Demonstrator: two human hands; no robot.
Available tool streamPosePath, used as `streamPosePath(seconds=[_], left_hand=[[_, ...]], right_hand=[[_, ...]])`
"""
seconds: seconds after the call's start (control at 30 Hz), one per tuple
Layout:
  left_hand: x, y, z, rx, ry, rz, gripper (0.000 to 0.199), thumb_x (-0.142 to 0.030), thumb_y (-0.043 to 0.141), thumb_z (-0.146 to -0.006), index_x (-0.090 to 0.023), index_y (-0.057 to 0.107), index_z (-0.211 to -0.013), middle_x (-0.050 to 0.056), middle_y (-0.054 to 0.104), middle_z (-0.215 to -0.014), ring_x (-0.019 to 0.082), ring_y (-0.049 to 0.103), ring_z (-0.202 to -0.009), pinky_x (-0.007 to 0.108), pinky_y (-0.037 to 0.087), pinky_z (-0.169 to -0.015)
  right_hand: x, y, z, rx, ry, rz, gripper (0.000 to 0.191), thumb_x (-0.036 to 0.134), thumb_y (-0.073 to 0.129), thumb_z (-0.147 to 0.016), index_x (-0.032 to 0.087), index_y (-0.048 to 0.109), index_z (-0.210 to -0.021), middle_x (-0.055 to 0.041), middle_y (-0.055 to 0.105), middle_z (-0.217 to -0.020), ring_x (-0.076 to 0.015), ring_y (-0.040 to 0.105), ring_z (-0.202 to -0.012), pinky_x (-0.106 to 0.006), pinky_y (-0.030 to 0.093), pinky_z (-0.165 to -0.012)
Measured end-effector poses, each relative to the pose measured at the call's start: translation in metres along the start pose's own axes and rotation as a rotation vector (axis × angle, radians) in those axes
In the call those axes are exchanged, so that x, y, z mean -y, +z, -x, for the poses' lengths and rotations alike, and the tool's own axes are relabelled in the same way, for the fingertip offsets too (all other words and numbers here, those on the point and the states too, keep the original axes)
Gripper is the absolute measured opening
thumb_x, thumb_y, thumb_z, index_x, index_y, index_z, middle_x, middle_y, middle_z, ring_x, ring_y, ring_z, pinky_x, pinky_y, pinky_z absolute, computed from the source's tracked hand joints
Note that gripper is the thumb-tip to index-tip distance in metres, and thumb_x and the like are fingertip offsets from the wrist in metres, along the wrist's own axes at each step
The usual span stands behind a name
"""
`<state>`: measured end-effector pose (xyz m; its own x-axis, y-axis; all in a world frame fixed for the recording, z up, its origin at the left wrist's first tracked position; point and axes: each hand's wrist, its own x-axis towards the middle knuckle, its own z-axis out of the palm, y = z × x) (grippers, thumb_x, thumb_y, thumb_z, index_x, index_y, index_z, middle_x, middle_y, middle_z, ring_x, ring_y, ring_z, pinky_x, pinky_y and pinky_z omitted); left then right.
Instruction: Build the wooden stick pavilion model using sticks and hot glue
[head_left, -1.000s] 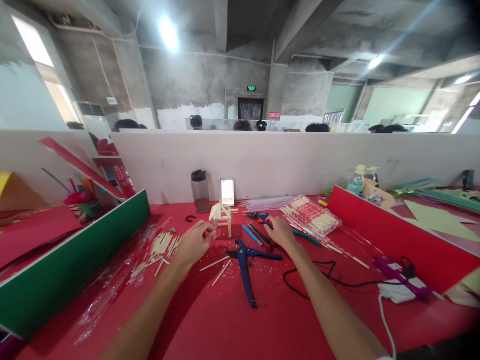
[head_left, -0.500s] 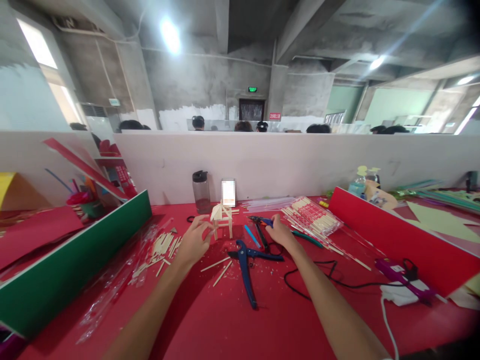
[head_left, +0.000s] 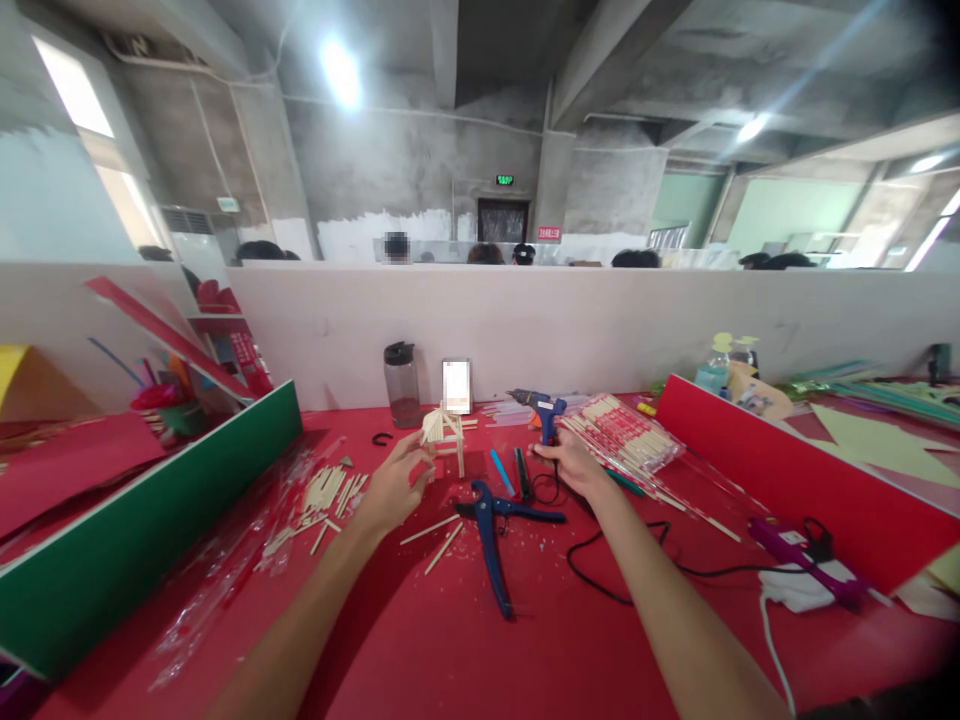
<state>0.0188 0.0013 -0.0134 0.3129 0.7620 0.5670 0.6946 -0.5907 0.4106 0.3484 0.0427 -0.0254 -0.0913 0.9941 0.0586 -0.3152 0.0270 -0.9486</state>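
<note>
In the head view, my right hand (head_left: 576, 462) is closed round the handle of a blue hot glue gun (head_left: 546, 408), held upright with its nozzle pointing left. My left hand (head_left: 399, 482) has its curled fingers at the left legs of a small wooden-stick model (head_left: 450, 432), seeming to pinch it; the fingertips are partly hidden. Between my forearms lies a blue pipe cutter (head_left: 491, 550) with its handles spread. Two loose sticks (head_left: 442, 550) rest left of it. A light-blue pen-like stick (head_left: 502, 472) and a black tool (head_left: 522, 472) lie below the glue gun.
Short cut sticks (head_left: 324, 492) are heaped at left, beside clear plastic wrapping (head_left: 217, 590). A bottle (head_left: 403, 385) and a phone (head_left: 456, 387) stand at the back. Bagged sticks (head_left: 630, 435) lie right. A black cord (head_left: 705, 572) crosses the table. Green (head_left: 172, 520) and red (head_left: 795, 480) panels flank it.
My right hand has lifted the glue gun from the table and turned it upright, with the nozzle to the left. My left hand stays by the stick model, having shifted slightly.
</note>
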Motion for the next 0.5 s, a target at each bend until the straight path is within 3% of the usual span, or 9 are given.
streamPosePath(seconds=[0.27,0.5], left_hand=[[0.001,0.002,0.001,-0.042,-0.007,0.005,0.011,-0.024,0.051,-0.09,-0.024,0.062,-0.089,0.01,0.056,-0.135,0.028,0.057,-0.123,0.048,0.048,-0.103],[-0.003,0.006,0.0,-0.06,-0.025,0.039,0.01,-0.02,0.054,-0.087,-0.024,0.063,-0.087,0.011,0.058,-0.129,0.029,0.054,-0.126,0.046,0.05,-0.1]], right_hand=[[0.008,0.015,0.012,0.195,-0.022,-0.101,0.03,0.03,0.078,-0.072,0.018,0.061,-0.094,0.0001,0.057,-0.079,-0.0118,0.053,-0.069,-0.023,0.041,-0.056],[0.006,0.021,0.011,0.148,-0.09,-0.124,0.034,0.038,0.078,-0.075,0.021,0.052,-0.088,0.0029,0.051,-0.072,-0.0104,0.047,-0.063,-0.021,0.034,-0.052]])
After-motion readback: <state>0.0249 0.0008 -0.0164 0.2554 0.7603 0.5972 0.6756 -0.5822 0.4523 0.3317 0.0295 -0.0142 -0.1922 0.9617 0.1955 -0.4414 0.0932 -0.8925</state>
